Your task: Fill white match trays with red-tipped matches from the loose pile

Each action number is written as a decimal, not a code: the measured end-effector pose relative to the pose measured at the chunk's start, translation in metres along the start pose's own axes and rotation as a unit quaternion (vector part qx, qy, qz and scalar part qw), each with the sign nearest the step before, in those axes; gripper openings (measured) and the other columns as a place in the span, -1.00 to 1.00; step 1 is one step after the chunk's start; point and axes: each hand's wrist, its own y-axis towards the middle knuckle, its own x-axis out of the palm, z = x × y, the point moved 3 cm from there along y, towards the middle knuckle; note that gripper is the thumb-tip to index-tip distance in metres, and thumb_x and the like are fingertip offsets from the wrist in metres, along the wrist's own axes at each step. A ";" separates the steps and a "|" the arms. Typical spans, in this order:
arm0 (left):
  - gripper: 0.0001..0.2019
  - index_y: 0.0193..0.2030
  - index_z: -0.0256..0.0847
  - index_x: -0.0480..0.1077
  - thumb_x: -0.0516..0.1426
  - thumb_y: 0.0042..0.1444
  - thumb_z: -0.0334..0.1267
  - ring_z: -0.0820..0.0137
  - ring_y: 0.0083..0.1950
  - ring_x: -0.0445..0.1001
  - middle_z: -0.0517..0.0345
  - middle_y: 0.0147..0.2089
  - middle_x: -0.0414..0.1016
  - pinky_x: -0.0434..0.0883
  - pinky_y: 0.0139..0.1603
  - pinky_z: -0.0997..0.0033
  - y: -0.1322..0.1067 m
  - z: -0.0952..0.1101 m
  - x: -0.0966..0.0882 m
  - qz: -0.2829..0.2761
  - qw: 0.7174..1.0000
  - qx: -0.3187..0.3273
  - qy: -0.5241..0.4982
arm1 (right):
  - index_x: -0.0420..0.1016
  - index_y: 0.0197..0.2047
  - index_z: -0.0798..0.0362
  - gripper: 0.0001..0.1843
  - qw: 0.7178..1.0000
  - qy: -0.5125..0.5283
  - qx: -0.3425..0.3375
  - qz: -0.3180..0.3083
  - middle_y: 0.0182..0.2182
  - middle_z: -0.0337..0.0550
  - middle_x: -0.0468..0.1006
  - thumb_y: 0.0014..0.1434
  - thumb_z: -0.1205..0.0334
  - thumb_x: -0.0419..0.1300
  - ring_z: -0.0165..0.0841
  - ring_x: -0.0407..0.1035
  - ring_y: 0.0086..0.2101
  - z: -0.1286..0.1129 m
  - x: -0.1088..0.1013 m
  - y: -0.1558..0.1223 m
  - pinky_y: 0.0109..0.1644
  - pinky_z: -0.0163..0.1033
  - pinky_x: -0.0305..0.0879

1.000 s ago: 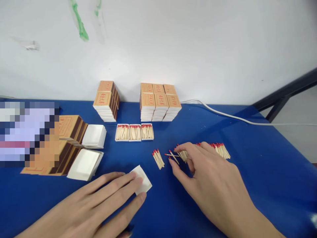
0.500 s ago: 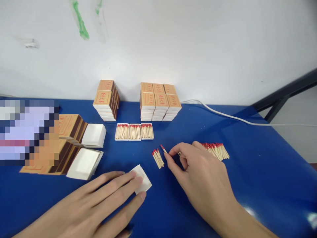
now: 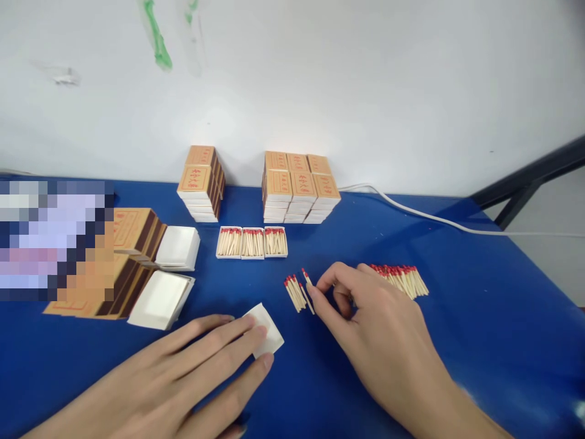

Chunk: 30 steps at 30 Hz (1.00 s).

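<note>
My left hand [image 3: 201, 366] lies palm down with its fingers stretched out and apart. Its fingertips rest on a small white matchbox tray [image 3: 273, 342], which sits askew on the table. My right hand [image 3: 365, 317] pinches a red-tipped match [image 3: 306, 277] between thumb and index finger. Just left of that match is a small group of loose matches [image 3: 294, 294], with one match [image 3: 308, 300] lying at its right side by the thumb. A larger pile of matches [image 3: 409, 280] is partly hidden behind my right hand.
Three match-filled trays [image 3: 253, 244] stand in a row. Behind them are stacked matchboxes [image 3: 299, 186] and another stack [image 3: 201, 183]. At left are more matchboxes [image 3: 132, 228] and white trays [image 3: 159, 299]. A white cable [image 3: 420, 213] runs along the blue table [image 3: 457, 341] near the wall.
One more match now lies at the right side of the small group, by my right thumb. My left hand stays on the tray. The whole view has shifted slightly.
</note>
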 end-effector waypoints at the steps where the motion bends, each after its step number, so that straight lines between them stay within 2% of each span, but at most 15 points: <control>1: -0.57 0.50 -0.26 0.56 0.13 0.66 -0.14 0.12 0.65 0.36 0.03 0.63 0.49 -0.03 0.85 0.08 0.000 0.000 0.000 0.000 1.000 -0.002 0.000 | 0.49 -0.34 -0.10 -0.69 1.000 -0.004 0.000 -0.003 -0.57 -0.38 0.39 0.45 0.19 0.42 -0.30 0.41 -0.47 0.001 -0.001 0.000 -0.41 -0.17 0.12; 3: -0.56 0.50 -0.25 0.56 0.14 0.66 -0.13 0.13 0.64 0.38 0.03 0.62 0.50 -0.02 0.85 0.08 0.001 0.000 0.001 -0.001 1.000 -0.003 0.003 | 0.48 -0.36 -0.10 -0.69 1.000 -0.013 0.000 -0.007 -0.58 -0.38 0.41 0.41 0.20 0.45 -0.29 0.41 -0.47 0.001 -0.002 0.001 -0.44 -0.19 0.12; 10: -0.56 0.52 -0.23 0.55 0.10 0.62 -0.28 0.17 0.62 0.44 0.07 0.60 0.53 0.03 0.85 0.08 0.001 -0.001 -0.004 -0.022 1.000 0.015 0.015 | 0.52 -0.38 -0.12 -0.69 0.999 -0.030 -0.004 -0.034 -0.58 -0.38 0.46 0.39 0.15 0.46 -0.31 0.43 -0.52 0.004 -0.007 0.000 -0.50 -0.22 0.10; 20: -0.58 0.47 -0.24 0.60 0.12 0.63 -0.26 0.16 0.59 0.47 0.04 0.54 0.60 0.03 0.83 0.10 0.003 -0.003 -0.004 -0.012 1.000 0.012 0.001 | 0.56 -0.34 -0.13 -0.73 0.999 -0.018 0.000 -0.035 -0.59 -0.42 0.46 0.36 0.12 0.51 -0.34 0.45 -0.56 0.003 -0.006 -0.002 -0.54 -0.25 0.12; 24: -0.57 0.50 -0.25 0.58 0.11 0.65 -0.23 0.13 0.60 0.45 0.04 0.57 0.57 0.00 0.84 0.06 0.002 -0.002 -0.003 -0.016 1.000 0.005 0.003 | 0.56 -0.32 -0.13 -0.75 0.999 -0.025 -0.003 -0.026 -0.60 -0.43 0.45 0.32 0.17 0.52 -0.34 0.43 -0.57 0.002 -0.004 -0.002 -0.55 -0.25 0.10; 30: -0.60 0.44 -0.23 0.62 0.11 0.65 -0.22 0.20 0.55 0.50 0.11 0.52 0.62 0.02 0.84 0.15 0.007 -0.001 -0.005 -0.002 1.000 0.004 0.004 | 0.56 -0.36 -0.12 -0.74 0.999 -0.020 0.007 -0.032 -0.59 -0.40 0.45 0.37 0.18 0.47 -0.34 0.43 -0.56 0.001 -0.002 0.000 -0.51 -0.24 0.13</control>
